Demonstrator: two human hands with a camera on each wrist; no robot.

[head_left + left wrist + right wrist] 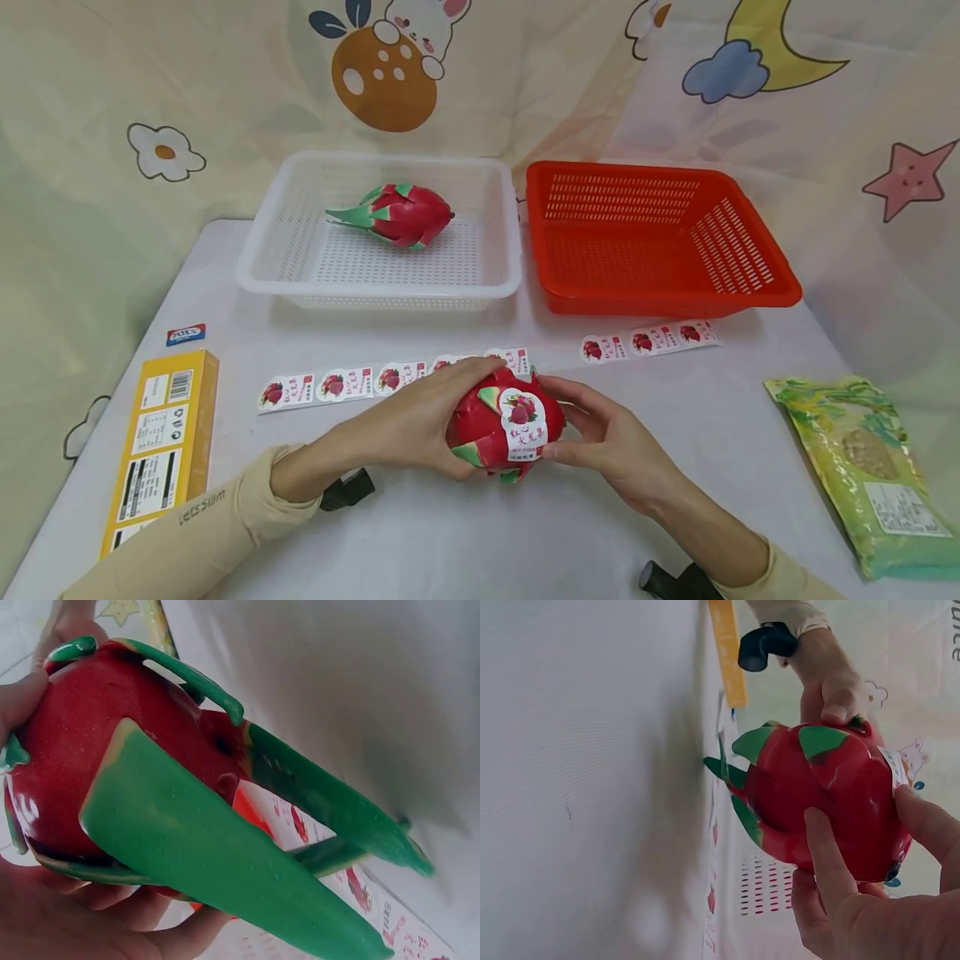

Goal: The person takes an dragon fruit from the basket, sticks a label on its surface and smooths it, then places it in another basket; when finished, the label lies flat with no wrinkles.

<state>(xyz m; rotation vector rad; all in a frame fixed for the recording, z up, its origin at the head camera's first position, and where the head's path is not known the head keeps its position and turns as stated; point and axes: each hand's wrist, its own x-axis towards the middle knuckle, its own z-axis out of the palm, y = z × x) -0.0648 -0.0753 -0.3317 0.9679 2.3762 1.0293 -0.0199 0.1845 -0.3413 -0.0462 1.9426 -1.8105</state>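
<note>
A dragon fruit [472, 421], red with green scales, is held between both hands just in front of the strip of stickers [345, 385]. On its upper side sits a white label [522, 425] with a fruit picture and red characters. The left hand [412, 425] grips the fruit's left side, thumb near and fingers over the far side. At the right end, the right hand [622, 450] holds it with thumb and fingers, the thumb at the label's lower corner. Long green leaf tips [217, 832] fill the left wrist view. In the right wrist view, fingertips [819, 825] press the red skin.
Behind stand a white basket [382, 292] with another dragon fruit [412, 215] in it, and a red basket [667, 302]. A shorter sticker strip [652, 341] lies before the red one. A yellow box [161, 442] is at left, a green packet [862, 475] at right.
</note>
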